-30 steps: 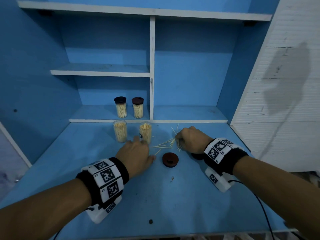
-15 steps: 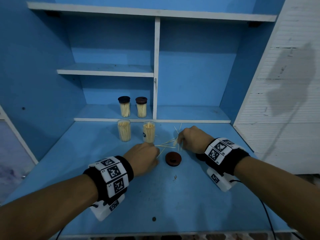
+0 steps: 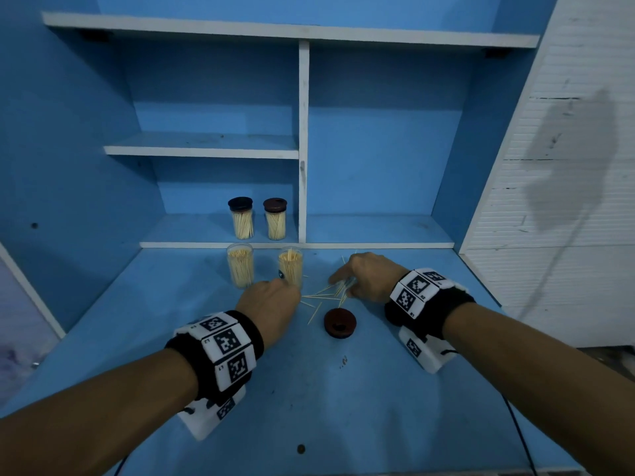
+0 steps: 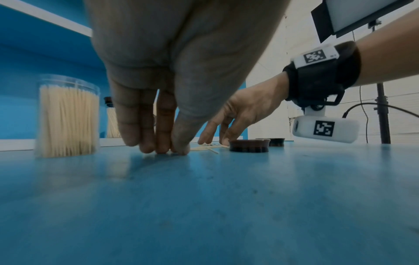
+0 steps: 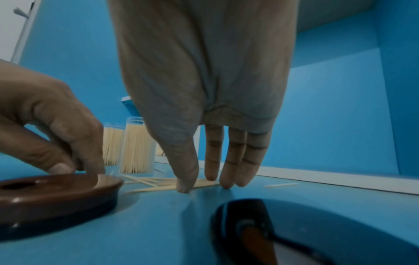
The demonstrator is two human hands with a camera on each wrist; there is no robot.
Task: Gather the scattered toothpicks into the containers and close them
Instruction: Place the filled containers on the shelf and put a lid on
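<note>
1. My left hand [image 3: 271,304], fingertips [image 4: 158,147] bunched on the blue tabletop [image 3: 343,407] beside the loose toothpicks [image 3: 323,297]; whether it pinches one, I cannot tell.
2. My right hand [image 3: 367,274], fingers straight, pressing on the toothpick pile.
3. Two uncapped containers [image 3: 240,266] upright behind my left hand.
4. Brown lid [image 3: 339,322] lying near the pile.

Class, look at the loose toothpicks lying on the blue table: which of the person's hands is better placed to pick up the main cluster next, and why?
Probably the right hand: its fingertips already rest on the cluster of pale wooden toothpicks. The left hand sits at the edge of the scatter.
</note>
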